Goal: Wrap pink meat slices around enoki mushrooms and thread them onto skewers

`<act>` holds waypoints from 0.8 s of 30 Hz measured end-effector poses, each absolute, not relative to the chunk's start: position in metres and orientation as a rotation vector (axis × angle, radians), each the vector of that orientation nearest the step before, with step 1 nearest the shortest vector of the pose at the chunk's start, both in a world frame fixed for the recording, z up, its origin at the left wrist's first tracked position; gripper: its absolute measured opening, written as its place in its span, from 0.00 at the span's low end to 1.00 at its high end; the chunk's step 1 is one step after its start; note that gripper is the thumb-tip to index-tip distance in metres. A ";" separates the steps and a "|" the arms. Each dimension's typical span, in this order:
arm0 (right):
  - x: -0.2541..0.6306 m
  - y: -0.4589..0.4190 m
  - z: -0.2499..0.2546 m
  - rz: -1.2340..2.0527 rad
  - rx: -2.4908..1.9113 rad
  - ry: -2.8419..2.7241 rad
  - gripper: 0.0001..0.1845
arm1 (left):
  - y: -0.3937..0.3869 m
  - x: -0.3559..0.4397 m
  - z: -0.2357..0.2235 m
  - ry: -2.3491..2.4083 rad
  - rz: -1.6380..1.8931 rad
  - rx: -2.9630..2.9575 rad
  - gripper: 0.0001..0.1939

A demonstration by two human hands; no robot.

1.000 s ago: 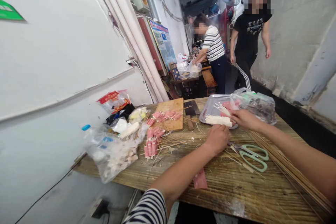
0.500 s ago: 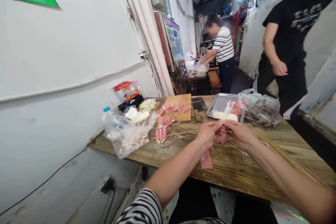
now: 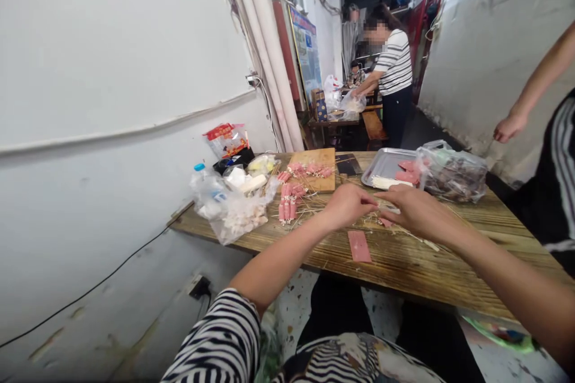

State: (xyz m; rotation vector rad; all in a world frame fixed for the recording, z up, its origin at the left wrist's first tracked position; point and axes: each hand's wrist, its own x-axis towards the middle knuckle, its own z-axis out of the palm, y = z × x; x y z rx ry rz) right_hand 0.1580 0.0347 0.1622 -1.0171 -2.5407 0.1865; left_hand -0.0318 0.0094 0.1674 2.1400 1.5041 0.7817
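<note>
My left hand (image 3: pixel 347 205) and my right hand (image 3: pixel 413 209) are raised close together above the wooden table (image 3: pixel 404 260). Both are closed in a pinch; what they hold between them is too small to make out, perhaps enoki strands. A flat pink meat slice (image 3: pixel 359 246) lies on the table just below my left hand. A small pink piece (image 3: pixel 385 222) lies under my right hand. Finished pink meat-wrapped skewers (image 3: pixel 287 209) lie left of my hands. A metal tray (image 3: pixel 384 164) behind holds white enoki mushrooms (image 3: pixel 387 182) and meat slices (image 3: pixel 408 171).
A cutting board (image 3: pixel 318 161) with more rolls, plastic bags (image 3: pixel 229 215) and a water bottle sit at the table's left. A clear bag (image 3: pixel 451 173) lies right of the tray. Another person in black stands at the right (image 3: pixel 550 191); a person in stripes (image 3: pixel 393 81) works farther back.
My right hand came back from the tray to meet my left hand. The camera view pulled back and tilted. The person in black walked closer along the right.
</note>
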 end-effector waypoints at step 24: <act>0.163 0.033 0.149 1.164 -1.175 -2.469 0.28 | -0.022 -0.047 0.126 1.510 0.913 1.957 0.07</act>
